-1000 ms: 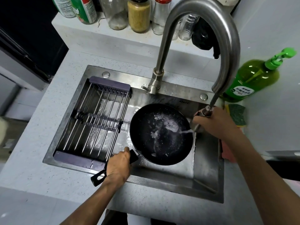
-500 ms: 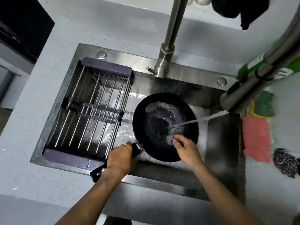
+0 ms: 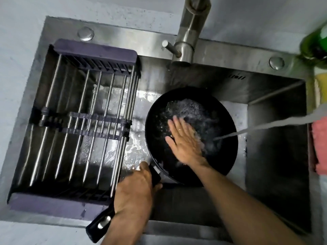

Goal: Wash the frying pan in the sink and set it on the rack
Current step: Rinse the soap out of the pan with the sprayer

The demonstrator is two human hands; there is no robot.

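A black frying pan (image 3: 217, 156) sits in the steel sink (image 3: 276, 156), with foam and water inside it. My left hand (image 3: 134, 193) grips the pan's black handle (image 3: 100, 225) at the sink's front edge. My right hand (image 3: 184, 138) lies flat inside the pan, fingers straight, pressing on its wet bottom. A thin stream of water (image 3: 247, 129) slants in from the right and lands in the pan beside my right hand. The rack (image 3: 81, 121), metal bars with purple ends, spans the left half of the sink and holds nothing.
The tap's base and lever (image 3: 184, 48) stand on the sink's back rim. A green soap bottle (image 3: 316, 45) is at the right edge, with a yellow sponge (image 3: 318, 89) and a pink cloth (image 3: 320, 145) on the counter below it.
My right hand let go of the tap spout, went into the pan and now lies flat farther in. The view has moved closer and tilted down. My left hand keeps its hold on the handle.
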